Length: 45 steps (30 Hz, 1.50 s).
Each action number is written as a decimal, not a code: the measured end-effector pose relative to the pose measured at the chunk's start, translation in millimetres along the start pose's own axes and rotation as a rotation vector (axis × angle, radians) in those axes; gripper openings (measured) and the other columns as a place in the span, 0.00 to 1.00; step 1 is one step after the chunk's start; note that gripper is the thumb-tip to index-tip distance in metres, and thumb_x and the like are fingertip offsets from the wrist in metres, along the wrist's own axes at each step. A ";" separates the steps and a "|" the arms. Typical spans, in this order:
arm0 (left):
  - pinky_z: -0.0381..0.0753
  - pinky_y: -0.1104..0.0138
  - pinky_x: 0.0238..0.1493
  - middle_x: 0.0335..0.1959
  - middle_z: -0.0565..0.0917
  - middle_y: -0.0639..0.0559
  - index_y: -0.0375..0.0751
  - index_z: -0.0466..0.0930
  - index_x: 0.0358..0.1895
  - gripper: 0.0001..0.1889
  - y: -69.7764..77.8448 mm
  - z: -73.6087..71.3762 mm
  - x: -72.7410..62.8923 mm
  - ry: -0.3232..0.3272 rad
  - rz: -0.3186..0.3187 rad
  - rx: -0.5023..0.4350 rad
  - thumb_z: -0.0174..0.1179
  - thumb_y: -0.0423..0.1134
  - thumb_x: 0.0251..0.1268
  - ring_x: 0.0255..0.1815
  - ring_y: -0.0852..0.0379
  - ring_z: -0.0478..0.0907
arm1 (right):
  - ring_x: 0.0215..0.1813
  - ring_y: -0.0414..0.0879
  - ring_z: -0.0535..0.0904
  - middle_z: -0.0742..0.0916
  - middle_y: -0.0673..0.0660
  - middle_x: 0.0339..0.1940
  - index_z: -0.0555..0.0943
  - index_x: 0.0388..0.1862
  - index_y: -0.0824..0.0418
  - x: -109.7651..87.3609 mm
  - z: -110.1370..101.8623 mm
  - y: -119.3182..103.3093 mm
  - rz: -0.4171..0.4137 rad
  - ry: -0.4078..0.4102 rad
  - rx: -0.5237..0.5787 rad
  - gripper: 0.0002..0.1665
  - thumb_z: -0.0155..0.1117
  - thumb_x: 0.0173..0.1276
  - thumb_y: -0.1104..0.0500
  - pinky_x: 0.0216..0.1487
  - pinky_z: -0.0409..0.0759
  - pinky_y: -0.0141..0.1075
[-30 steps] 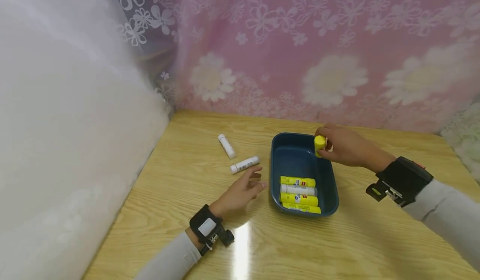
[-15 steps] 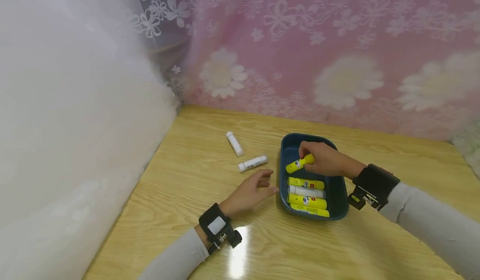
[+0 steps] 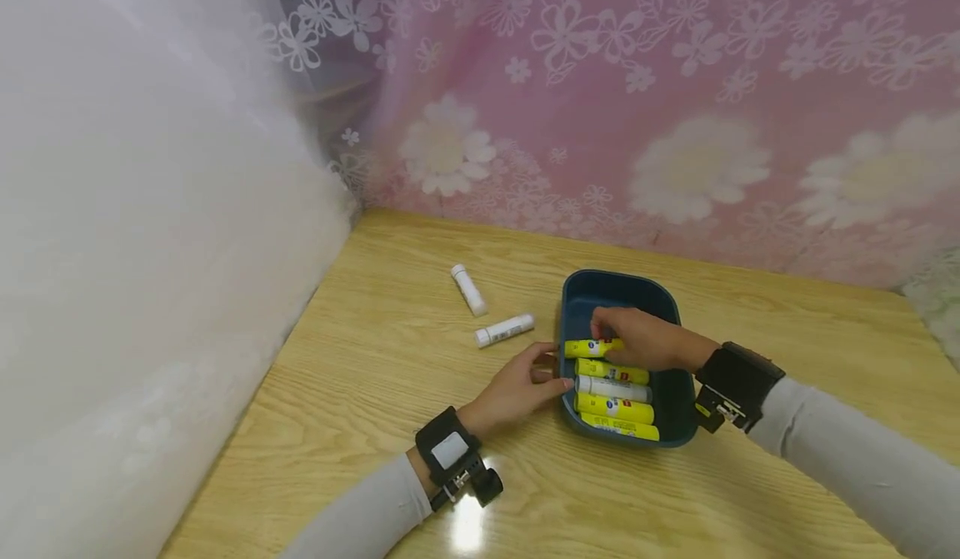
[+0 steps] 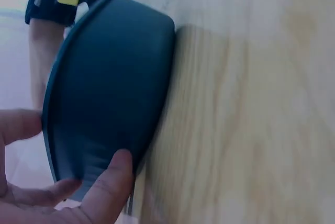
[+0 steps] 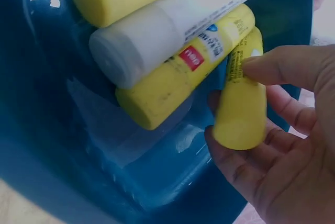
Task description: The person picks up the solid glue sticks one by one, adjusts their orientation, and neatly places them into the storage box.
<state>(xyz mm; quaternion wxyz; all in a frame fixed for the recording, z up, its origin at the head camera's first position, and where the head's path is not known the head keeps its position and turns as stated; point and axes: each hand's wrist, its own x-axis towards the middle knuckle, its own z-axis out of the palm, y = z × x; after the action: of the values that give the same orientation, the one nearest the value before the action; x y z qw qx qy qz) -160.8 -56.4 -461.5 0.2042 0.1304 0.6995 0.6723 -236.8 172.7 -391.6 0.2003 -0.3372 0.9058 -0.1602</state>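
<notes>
Head view: from where I stand, the person's right hand (image 3: 637, 338) reaches down inside the blue basin (image 3: 581, 302), pinching the held stick (image 3: 587, 348), yellow, poking out leftward from its fingers. On the near side of that hand, side by side: a yellow stick (image 3: 611, 371), a white stick (image 3: 615, 388), then two more yellow sticks (image 3: 615, 408). Left hand (image 3: 517, 388) is at the basin's left side, thumb at the rim, fingers slightly bent, gripping no stick. Just beyond its fingertips on the wooden table (image 3: 360, 359): a loose white stick (image 3: 504, 331), and farther off another loose white stick (image 3: 468, 290). Floral curtain (image 3: 525, 126) well beyond both hands.

Left wrist view: left hand's digits spread apart, touching the basin's rim and outer wall. Right forearm with its black wristband (image 4: 52, 1) shows past the basin, across from this hand.

Right wrist view: thumb and fingers pinch the held stick from opposite sides, over the basin's inside. Next yellow stick right beside it, red label showing; can't tell if the two touch. White stick one place farther from this hand, then more yellow.
</notes>
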 end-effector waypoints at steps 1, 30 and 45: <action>0.82 0.63 0.49 0.64 0.75 0.37 0.37 0.63 0.73 0.30 1.0 1.8 -0.2 0.004 -0.003 -0.023 0.60 0.34 0.71 0.60 0.45 0.79 | 0.43 0.45 0.77 0.82 0.51 0.41 0.76 0.45 0.59 -0.5 0.1 0.3 -0.003 -0.006 -0.016 0.13 0.69 0.65 0.66 0.46 0.78 0.44; 0.79 0.55 0.59 0.70 0.68 0.36 0.38 0.54 0.78 0.34 6.1 7.9 -1.6 0.026 -0.020 -0.092 0.55 0.32 0.73 0.69 0.43 0.71 | 0.34 0.43 0.73 0.81 0.54 0.35 0.78 0.44 0.63 9.3 -9.8 -3.9 0.058 -0.184 -0.172 0.09 0.65 0.66 0.69 0.39 0.76 0.37; 0.78 0.60 0.57 0.66 0.73 0.37 0.37 0.58 0.76 0.32 3.0 9.7 -1.1 0.041 -0.018 -0.050 0.57 0.32 0.72 0.68 0.44 0.73 | 0.34 0.44 0.74 0.81 0.53 0.35 0.79 0.44 0.63 11.4 -8.3 -6.6 0.101 -0.234 -0.194 0.09 0.64 0.66 0.70 0.38 0.76 0.37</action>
<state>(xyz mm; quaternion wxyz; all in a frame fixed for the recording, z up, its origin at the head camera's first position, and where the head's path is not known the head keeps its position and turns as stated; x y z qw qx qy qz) -155.6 -48.1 -458.6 0.1994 0.1052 0.6877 0.6901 -244.9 161.5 -384.5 0.2786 -0.3253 0.9034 -0.0212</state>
